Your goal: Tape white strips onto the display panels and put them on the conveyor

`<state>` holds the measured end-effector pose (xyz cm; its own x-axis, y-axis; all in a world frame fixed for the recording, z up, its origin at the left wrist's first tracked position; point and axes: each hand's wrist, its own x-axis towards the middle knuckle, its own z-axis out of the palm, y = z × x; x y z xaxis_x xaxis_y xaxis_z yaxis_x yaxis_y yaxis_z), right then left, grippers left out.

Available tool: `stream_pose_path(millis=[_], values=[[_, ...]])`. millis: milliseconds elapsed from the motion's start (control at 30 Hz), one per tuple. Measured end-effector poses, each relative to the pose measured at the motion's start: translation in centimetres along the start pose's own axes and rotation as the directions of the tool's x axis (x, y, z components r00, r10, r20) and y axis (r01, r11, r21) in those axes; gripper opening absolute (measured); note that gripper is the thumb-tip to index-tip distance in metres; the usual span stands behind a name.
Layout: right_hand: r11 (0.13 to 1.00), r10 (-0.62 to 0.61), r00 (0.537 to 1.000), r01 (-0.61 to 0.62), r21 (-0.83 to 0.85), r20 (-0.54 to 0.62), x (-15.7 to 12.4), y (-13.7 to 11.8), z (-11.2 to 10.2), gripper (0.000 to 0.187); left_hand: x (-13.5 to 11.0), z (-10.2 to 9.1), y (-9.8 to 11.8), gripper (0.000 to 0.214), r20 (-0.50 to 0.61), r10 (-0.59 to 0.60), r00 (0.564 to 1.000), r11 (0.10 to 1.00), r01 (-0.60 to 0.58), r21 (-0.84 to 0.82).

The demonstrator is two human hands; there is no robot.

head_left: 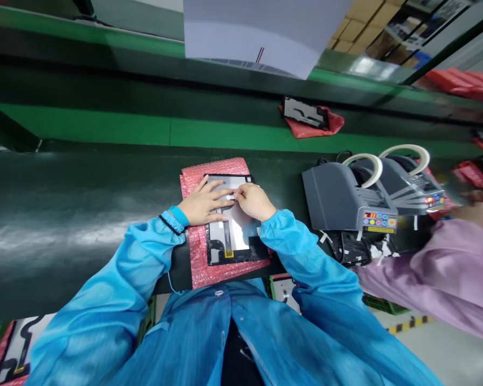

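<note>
- Left grip: released, palm down, fingers spread flat across the upper half of a dark-framed panel. It presses on the panel and grasps nothing.
- Right grip: just beside the left, fingers curled, tips down on a small pale strip where the two grips meet. I cannot tell whether it pinches the strip or only presses it.
- The panel lies flat directly under both grips, its lower end reaching back toward the wrists. Its face is shiny grey inside a black border.
- Pink bubble wrap is spread beneath the panel and shows on all sides of the grips.
- The wrap rests on the dark table, which runs wide to the left of the left grip.
- Right of the right grip, near but apart, stand two grey tape dispensers, each with a white roll on top.
- Further right is a co-worker's purple sleeve.
- Beyond the grips, well apart, a second panel sits on a red bag on the green belt.
</note>
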<state>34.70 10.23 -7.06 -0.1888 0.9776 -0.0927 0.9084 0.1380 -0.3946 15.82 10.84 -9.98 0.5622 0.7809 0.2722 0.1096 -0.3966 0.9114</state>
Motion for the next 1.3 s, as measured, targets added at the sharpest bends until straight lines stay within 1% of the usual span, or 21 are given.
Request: stream_pose_path(millis=[33,100,200,267,333,400,433,500,567,600,633,700,767,800,833,867,933,1033,1133,1233,1300], values=[[0.999,0.002,1.000,-0.001,-0.036,0.008,-0.1,-0.2,-0.1,0.018,-0.1,-0.1,0.0,0.037,0.027,0.026,0.999,0.997,-0.028,0.077],[0.996,0.010,0.999,-0.006,-0.094,0.034,-0.2,-0.7,-0.4,0.019,-0.2,-0.2,-0.2,0.042,0.125,0.058,0.990,0.963,-0.089,0.255],[0.987,0.041,0.996,-0.028,-0.156,0.081,-0.3,-1.4,-0.8,0.021,-0.4,-0.4,-0.6,0.050,0.282,0.057,0.958,0.841,-0.198,0.504],[0.976,0.101,0.989,-0.078,-0.204,0.105,-0.1,-1.8,-1.3,0.026,-0.4,-0.5,-0.9,0.053,0.324,0.044,0.945,0.765,-0.240,0.597],[0.952,0.186,0.976,-0.150,-0.268,0.115,0.2,-1.9,-2.0,0.034,-0.5,-0.5,-0.9,0.053,0.340,0.028,0.940,0.714,-0.257,0.652],[0.926,0.249,0.966,-0.218,-0.309,0.067,-0.1,-1.2,-2.9,0.038,-0.4,-0.5,-0.8,0.052,0.341,0.008,0.940,0.683,-0.254,0.685],[0.922,0.266,0.964,-0.252,-0.295,0.007,-0.6,-0.5,-3.2,0.038,-0.4,-0.5,-0.7,0.053,0.339,-0.006,0.941,0.675,-0.246,0.696],[0.938,0.284,0.945,-0.308,-0.157,-0.160,-2.8,1.9,-3.6,0.039,-0.4,-0.4,-0.4,0.056,0.333,-0.036,0.942,0.666,-0.226,0.711],[0.945,0.328,0.891,-0.307,0.116,-0.313,-6.4,5.1,-3.2,0.047,-0.4,-0.4,-0.2,0.058,0.323,-0.055,0.945,0.655,-0.209,0.726],[0.919,0.368,0.857,-0.276,0.283,-0.360,-8.6,6.9,-2.8,0.051,-0.4,-0.4,-0.1,0.058,0.317,-0.057,0.947,0.647,-0.207,0.734],[0.858,0.437,0.811,-0.246,0.451,-0.389,-10.8,8.7,-2.3,0.054,-0.4,-0.4,-0.1,0.057,0.312,-0.053,0.949,0.637,-0.209,0.742],[0.657,0.631,0.663,-0.181,0.732,-0.403,-14.7,11.8,-1.4,0.057,-0.2,-0.5,0.0,0.055,0.301,-0.032,0.953,0.614,-0.218,0.758],[0.455,0.785,0.510,-0.088,0.886,-0.352,-17.2,14.1,-1.2,0.058,0.3,-0.5,0.1,0.052,0.294,-0.007,0.956,0.588,-0.234,0.774],[0.382,0.827,0.459,-0.039,0.923,-0.324,-17.8,14.9,-1.4,0.057,0.6,-0.5,0.3,0.051,0.293,0.007,0.956,0.572,-0.244,0.783],[0.332,0.851,0.427,0.011,0.943,-0.304,-18.1,15.6,-1.8,0.057,0.9,-0.4,0.6,0.050,0.289,0.024,0.957,0.557,-0.253,0.791],[0.301,0.862,0.409,0.060,0.952,-0.299,-18.0,16.2,-2.2,0.056,1.2,-0.2,1.0,0.050,0.282,0.044,0.959,0.544,-0.259,0.798],[0.295,0.860,0.387,0.153,0.943,-0.331,-17.5,16.8,-3.2,0.052,1.6,0.2,1.9,0.050,0.248,0.084,0.965,0.530,-0.254,0.809],[0.381,0.824,0.348,0.244,0.892,-0.447,-17.2,16.8,-3.7,0.047,1.9,0.9,3.3,0.048,0.178,0.126,0.976,0.539,-0.218,0.814],[0.451,0.805,0.294,0.260,0.854,-0.515,-17.8,16.6,-3.4,0.045,2.2,1.3,4.1,0.045,0.159,0.149,0.976,0.562,-0.216,0.799],[0.468,0.817,0.239,0.255,0.846,-0.524,-18.2,16.7,-3.2,0.045,2.8,1.7,4.6,0.043,0.176,0.183,0.967,0.587,-0.251,0.770],[0.471,0.817,0.237,0.251,0.846,-0.526,-18.0,16.7,-3.2,0.046,3.3,2.1,4.9,0.042,0.189,0.206,0.960,0.596,-0.277,0.754]])
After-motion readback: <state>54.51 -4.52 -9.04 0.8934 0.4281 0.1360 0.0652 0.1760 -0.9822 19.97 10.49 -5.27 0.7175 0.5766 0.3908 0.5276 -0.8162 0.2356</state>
